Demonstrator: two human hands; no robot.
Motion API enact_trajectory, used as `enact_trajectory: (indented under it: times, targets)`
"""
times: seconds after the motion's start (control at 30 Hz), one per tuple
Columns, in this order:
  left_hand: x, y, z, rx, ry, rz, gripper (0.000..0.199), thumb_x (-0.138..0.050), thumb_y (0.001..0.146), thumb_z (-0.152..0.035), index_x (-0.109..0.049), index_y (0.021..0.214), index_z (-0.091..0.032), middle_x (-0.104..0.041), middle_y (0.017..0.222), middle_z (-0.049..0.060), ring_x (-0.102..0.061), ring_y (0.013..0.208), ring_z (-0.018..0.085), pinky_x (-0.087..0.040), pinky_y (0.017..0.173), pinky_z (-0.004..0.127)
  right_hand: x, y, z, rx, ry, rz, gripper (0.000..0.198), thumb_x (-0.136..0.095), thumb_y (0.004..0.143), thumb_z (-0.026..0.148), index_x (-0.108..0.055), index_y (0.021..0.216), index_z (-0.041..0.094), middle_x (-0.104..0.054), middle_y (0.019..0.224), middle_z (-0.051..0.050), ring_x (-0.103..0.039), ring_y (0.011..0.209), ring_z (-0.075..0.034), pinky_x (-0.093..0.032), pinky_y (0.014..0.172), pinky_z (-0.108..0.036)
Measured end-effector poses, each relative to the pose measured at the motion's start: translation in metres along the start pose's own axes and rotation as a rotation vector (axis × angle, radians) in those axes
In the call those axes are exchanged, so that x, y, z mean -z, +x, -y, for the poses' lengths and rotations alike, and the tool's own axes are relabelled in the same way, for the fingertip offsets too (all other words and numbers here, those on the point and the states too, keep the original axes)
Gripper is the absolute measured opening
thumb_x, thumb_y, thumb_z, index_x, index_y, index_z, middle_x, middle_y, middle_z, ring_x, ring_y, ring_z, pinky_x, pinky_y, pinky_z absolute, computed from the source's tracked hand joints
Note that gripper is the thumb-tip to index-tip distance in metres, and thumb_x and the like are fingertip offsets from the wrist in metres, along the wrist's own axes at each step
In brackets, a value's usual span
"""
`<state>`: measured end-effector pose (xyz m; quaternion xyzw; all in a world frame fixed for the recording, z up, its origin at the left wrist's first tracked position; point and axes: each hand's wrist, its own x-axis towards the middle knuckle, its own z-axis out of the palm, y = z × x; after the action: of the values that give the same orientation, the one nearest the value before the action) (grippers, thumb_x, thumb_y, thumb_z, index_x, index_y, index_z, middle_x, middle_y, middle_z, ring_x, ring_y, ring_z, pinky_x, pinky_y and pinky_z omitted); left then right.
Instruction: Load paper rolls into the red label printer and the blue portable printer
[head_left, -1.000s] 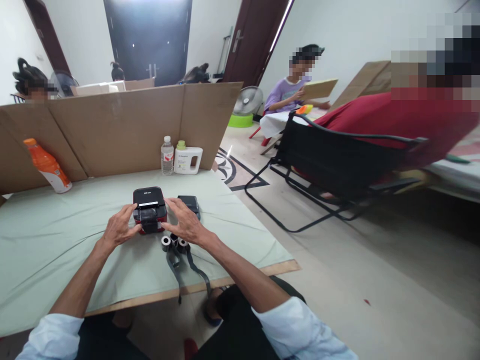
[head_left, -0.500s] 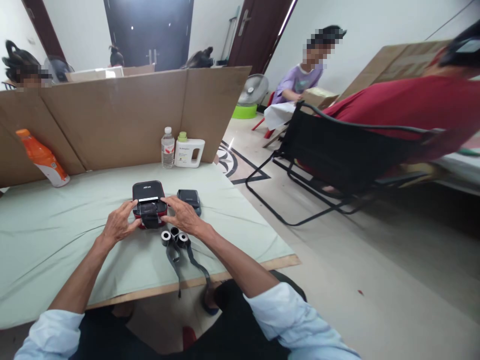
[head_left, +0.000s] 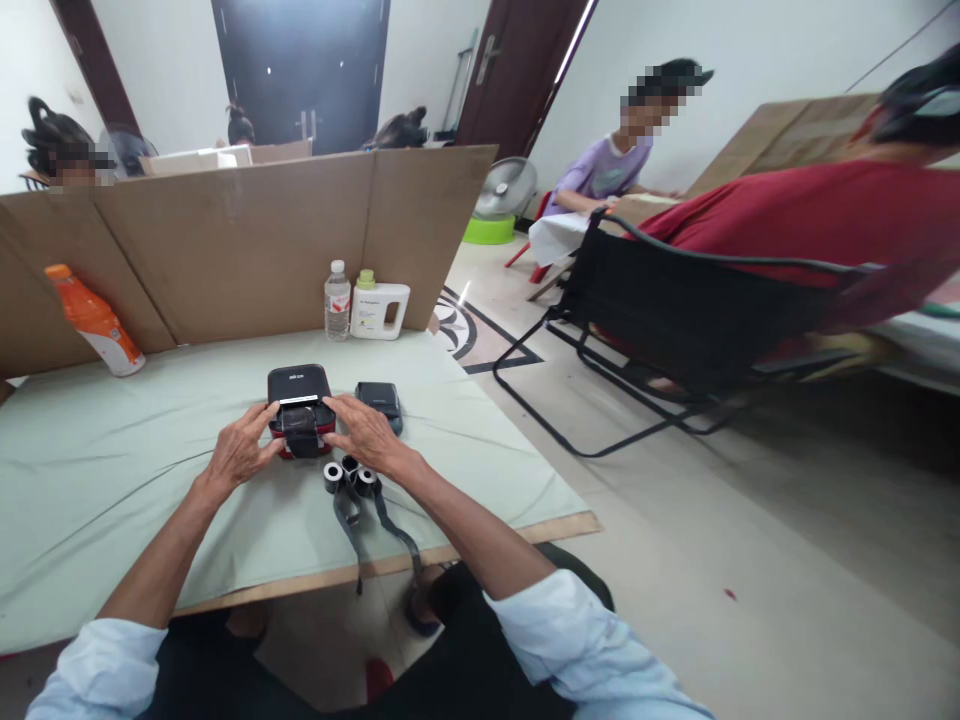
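Observation:
A small black-and-red box-shaped device [head_left: 298,381], which looks like a portable label printer, sits on the cloth-covered table. A dark strip hangs over its front. My left hand [head_left: 241,450] grips its left side, with fingers on the top edge and thumb low at the front corner. On the opposite side, my right hand [head_left: 366,432] holds it in the same way. Just in front lie small rolls [head_left: 350,475] with white cores and dark ribbon tails, which trail to the table edge. A second dark device [head_left: 381,400] rests behind my right hand, partly covered by it.
An orange bottle [head_left: 94,322] leans at the left against the cardboard screen [head_left: 240,240]. A water bottle [head_left: 337,303] and a white jug [head_left: 380,310] stand at the back. Right of the table are a black folding chair [head_left: 675,290] with a person in red, and a person in purple.
Both hands stay on the printer, almost unmoved. The camera view has tilted up slightly, so the background sits a little lower. The person in purple has shifted slightly.

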<state>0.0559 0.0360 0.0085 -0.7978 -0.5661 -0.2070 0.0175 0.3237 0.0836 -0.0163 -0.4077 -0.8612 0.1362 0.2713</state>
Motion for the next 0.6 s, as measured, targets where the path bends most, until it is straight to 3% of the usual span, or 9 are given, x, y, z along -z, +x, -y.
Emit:
enact_trajectory:
  times: [0.17, 0.43, 0.6]
  targets:
    - [0.0052, 0.0037, -0.0008, 0.027, 0.051, 0.055, 0.055, -0.067, 0.091, -0.039, -0.058, 0.144, -0.029, -0.066, 0.140, 0.009, -0.070, 0.115, 0.031, -0.059, 0.092, 0.040, 0.0088, 0.0049, 0.0069, 0.007, -0.084, 0.055, 0.059, -0.074, 0.091, 0.028, -0.054, 0.147, 0.024, -0.058, 0.144, -0.014, -0.059, 0.130, -0.028, -0.056, 0.099, -0.040]
    - [0.0057, 0.0013, -0.0026, 0.015, 0.022, 0.038, 0.062, -0.062, 0.093, -0.034, -0.047, 0.152, -0.023, -0.061, 0.145, 0.013, -0.070, 0.113, 0.030, -0.059, 0.095, 0.044, 0.0062, 0.0049, 0.0108, 0.007, -0.071, 0.039, 0.066, -0.070, 0.093, 0.027, -0.044, 0.154, 0.020, -0.057, 0.148, -0.016, -0.056, 0.136, -0.028, -0.052, 0.107, -0.044]
    - [0.0055, 0.0033, -0.0006, 0.002, 0.023, 0.027, 0.063, -0.065, 0.091, -0.034, -0.048, 0.151, -0.023, -0.062, 0.145, 0.012, -0.069, 0.119, 0.031, -0.058, 0.098, 0.044, 0.0040, 0.0076, 0.0068, 0.012, -0.055, 0.035, 0.070, -0.072, 0.091, 0.026, -0.044, 0.154, 0.021, -0.058, 0.147, -0.016, -0.057, 0.135, -0.028, -0.051, 0.108, -0.045]
